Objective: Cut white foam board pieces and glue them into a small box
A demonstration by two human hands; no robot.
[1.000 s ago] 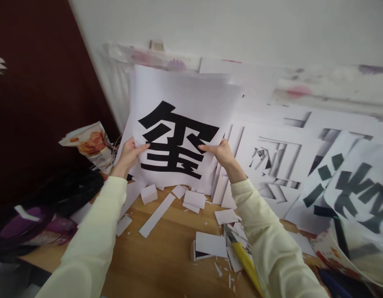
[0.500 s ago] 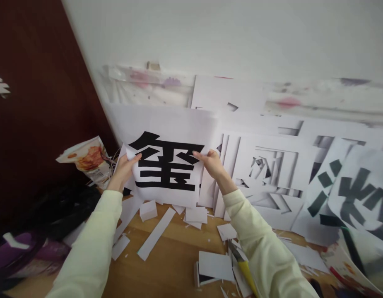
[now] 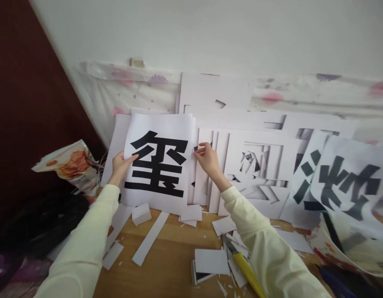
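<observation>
A white paper sheet (image 3: pixel 158 124) printed with a large bold black character stands upright against other sheets at the back of the table. My left hand (image 3: pixel 120 165) grips its left edge, the thumb lying over the front. Just beyond the sheet's right edge, my right hand (image 3: pixel 207 159) is raised with bent fingers, thumb and index slightly apart and nothing visible between them.
Cut-out white boards (image 3: pixel 259 165) lean at the wall, beside sheets with black characters (image 3: pixel 349 182). Paper scraps (image 3: pixel 150 238), a yellow-handled cutter (image 3: pixel 249 269) and a paper bucket (image 3: pixel 331 244) lie about the wooden table (image 3: pixel 166 273). A food packet (image 3: pixel 70 161) stands left.
The sheet has moved back against the sheets behind it and stands more upright. My right hand has come off its right edge; my left hand still holds on.
</observation>
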